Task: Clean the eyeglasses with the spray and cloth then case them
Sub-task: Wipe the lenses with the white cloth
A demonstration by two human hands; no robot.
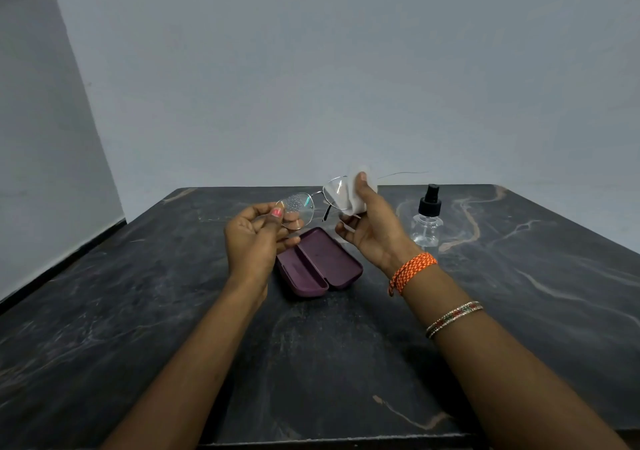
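You are working over a dark marbled table (145, 318) that is filling the lower half of the view, with a pale wall (311, 68) rising behind it. Your two bare forearms are reaching in from the bottom edge and meeting above the middle of the table.

A purple case (320, 263) is lying open on the table just under your hands, both halves facing up. To its right, well apart from it, a clear bottle (427, 221) with a black spray top is standing upright.

Your left hand (254, 236) is closing on the glasses (313, 203), pinching the rim of the left-side lens between thumb and fingers; a pink thumbnail is showing against that lens. Droplets are sitting on that lens. You are holding the glasses in the air above the case, tilted so the right-side lens is sitting higher. One temple is sticking out to the right, past your right hand.

Your right hand (372, 227) is gripping a white cloth (356, 193), thumb pressing it against the right-side lens. An orange band (412, 271) is wrapping your right wrist, and thin bangles (454, 318) are sitting further down that forearm.
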